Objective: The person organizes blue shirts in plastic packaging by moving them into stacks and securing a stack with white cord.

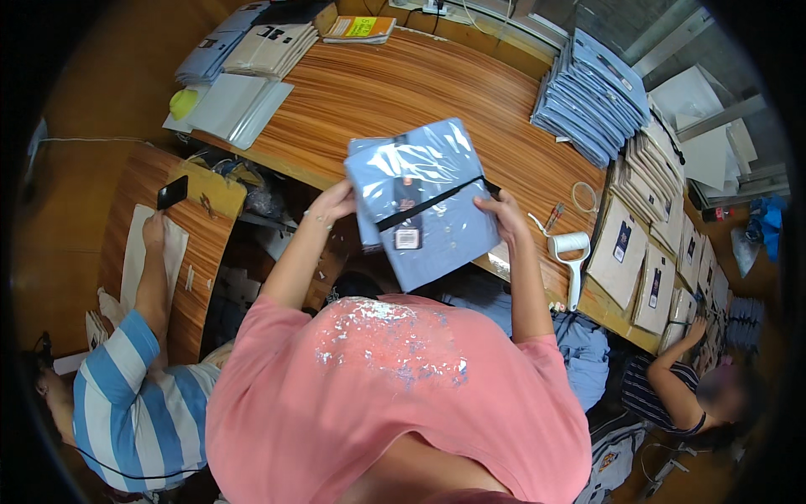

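One folded pale-blue shirt in a clear plastic bag [424, 202], crossed by one black band, is held above the near edge of the long striped wooden table [403, 88], gripped at its left edge by the left hand [333, 204] and at its right edge by the right hand [504, 214], both closed on it. One white lint roller [572, 252] is seen just right of the right hand, and one stack of bagged blue shirts [592, 97] at the far right. Bare tabletop is left open beyond the packet, while two co-workers are placed at either side.
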Motion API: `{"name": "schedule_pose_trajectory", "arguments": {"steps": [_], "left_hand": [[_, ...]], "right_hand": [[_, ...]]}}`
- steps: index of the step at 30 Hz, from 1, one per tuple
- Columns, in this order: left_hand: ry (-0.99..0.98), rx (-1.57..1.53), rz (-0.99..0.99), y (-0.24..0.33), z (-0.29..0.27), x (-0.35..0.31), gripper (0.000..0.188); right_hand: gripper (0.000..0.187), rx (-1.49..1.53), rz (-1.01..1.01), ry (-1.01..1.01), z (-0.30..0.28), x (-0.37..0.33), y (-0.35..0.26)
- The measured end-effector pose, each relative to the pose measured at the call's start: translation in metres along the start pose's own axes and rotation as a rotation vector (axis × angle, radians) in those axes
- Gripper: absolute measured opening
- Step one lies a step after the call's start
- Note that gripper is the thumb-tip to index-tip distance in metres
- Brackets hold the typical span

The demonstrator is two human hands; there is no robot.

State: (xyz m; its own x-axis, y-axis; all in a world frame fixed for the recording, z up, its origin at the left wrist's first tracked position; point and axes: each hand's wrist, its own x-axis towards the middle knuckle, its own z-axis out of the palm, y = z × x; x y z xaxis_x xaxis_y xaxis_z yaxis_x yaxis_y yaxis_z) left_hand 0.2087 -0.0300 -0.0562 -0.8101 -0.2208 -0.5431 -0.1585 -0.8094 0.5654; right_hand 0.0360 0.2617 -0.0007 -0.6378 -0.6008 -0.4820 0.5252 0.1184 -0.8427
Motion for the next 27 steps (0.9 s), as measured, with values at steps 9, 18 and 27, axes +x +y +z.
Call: {"name": "schedule_pose_trajectory", "arguments": {"steps": [9,18,27], "left_hand": [[-0.111,0.685,0.208,0.055,0.075,0.124,0.041],[-0.057,-0.015,0.230,0.086,0.015,0.122,0.061],[0.234,0.755,0.589,0.283,-0.084,0.160,0.055]], "right_hand": [[0.027,-0.023,-0.293,0.314,-0.013,-0.009,-0.029],[0.047,-0.229,-0.210,0.325,0.119,0.060,-0.075],[0.055,-1.384,-0.456,0.746,0.162,0.146,-0.036]]}}
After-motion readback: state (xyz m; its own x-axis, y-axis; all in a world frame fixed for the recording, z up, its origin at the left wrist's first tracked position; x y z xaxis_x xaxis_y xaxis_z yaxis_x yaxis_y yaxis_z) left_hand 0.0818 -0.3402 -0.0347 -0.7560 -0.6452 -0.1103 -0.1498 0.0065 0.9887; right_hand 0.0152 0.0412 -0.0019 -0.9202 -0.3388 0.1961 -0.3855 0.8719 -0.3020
